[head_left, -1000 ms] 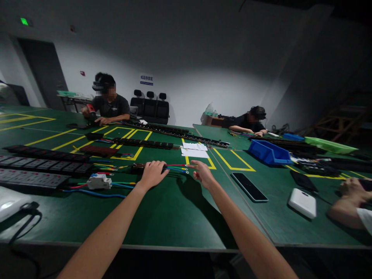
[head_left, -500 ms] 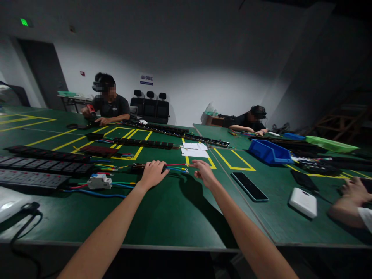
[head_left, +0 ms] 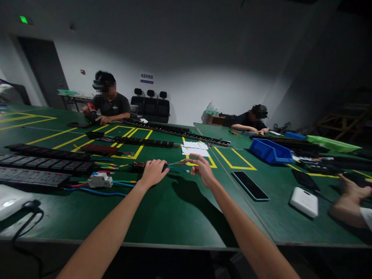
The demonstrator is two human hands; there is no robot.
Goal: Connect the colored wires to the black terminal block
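My left hand [head_left: 153,173] lies curled over the end of a black part [head_left: 138,166] from which red, blue, yellow and green wires run to the right across the green table [head_left: 174,209]. It presses the part down where the wires leave it. My right hand [head_left: 202,169] hovers just right of it, thumb and forefinger pinched on the tip of the green wire [head_left: 176,162], which rises off the table toward the fingers. The other wire ends [head_left: 183,169] lie flat beneath that hand.
To the left lie long power strips [head_left: 35,170], a white circuit breaker [head_left: 99,180] with wires and a white device [head_left: 11,199]. To the right are a phone [head_left: 250,186], a white power bank [head_left: 303,201], a blue bin [head_left: 270,151] and a co-worker's hand [head_left: 348,197]. Papers [head_left: 194,149] lie beyond; two people sit at the far side.
My right hand has risen a little and closed on the green wire's tip, lifting it off the table. My left hand has stayed on the black part.
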